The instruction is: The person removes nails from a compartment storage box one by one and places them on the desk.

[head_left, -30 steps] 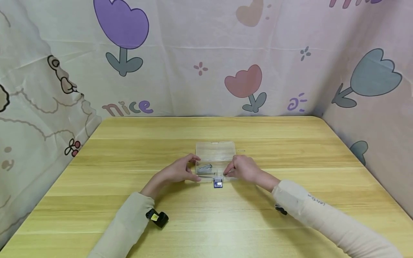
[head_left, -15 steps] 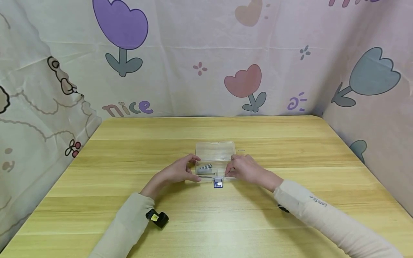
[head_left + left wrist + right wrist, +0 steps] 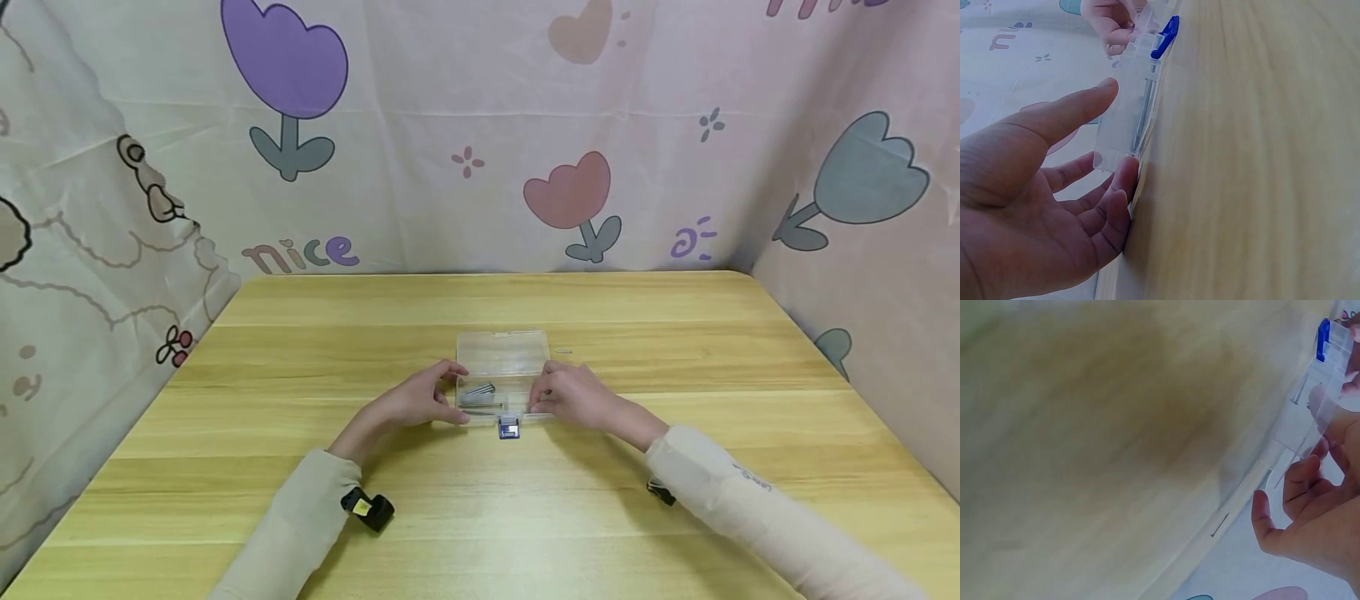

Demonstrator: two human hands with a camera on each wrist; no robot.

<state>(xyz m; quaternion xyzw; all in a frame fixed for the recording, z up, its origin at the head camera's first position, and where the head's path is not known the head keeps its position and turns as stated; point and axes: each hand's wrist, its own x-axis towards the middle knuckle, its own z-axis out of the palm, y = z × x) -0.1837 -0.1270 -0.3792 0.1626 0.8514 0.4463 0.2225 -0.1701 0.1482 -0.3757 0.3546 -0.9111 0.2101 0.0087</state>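
An opened clear plastic box (image 3: 525,382) lies on the table, its lid (image 3: 502,353) folded back and its blue latch (image 3: 509,428) at the front. My left hand (image 3: 416,398) holds the box's left end, thumb by the front wall (image 3: 1113,125) and fingers around the end and underside. Several nails (image 3: 480,390) lie in the left part of the box. My right hand (image 3: 573,396) reaches into the right part with curled fingers, its thumb (image 3: 1322,403) beside a nail (image 3: 1299,390). Whether its fingertips pinch anything is hidden.
A single small nail (image 3: 564,352) lies on the wooden table (image 3: 480,517) behind the right hand, right of the lid. A printed cloth (image 3: 420,183) hangs behind the table and along its sides. Black wrist cameras (image 3: 367,508) sit on both sleeves.
My right hand has shifted slightly to the right inside the box, and the small dark thing seen at its fingertips is now out of sight. The left hand and the box stay in place.
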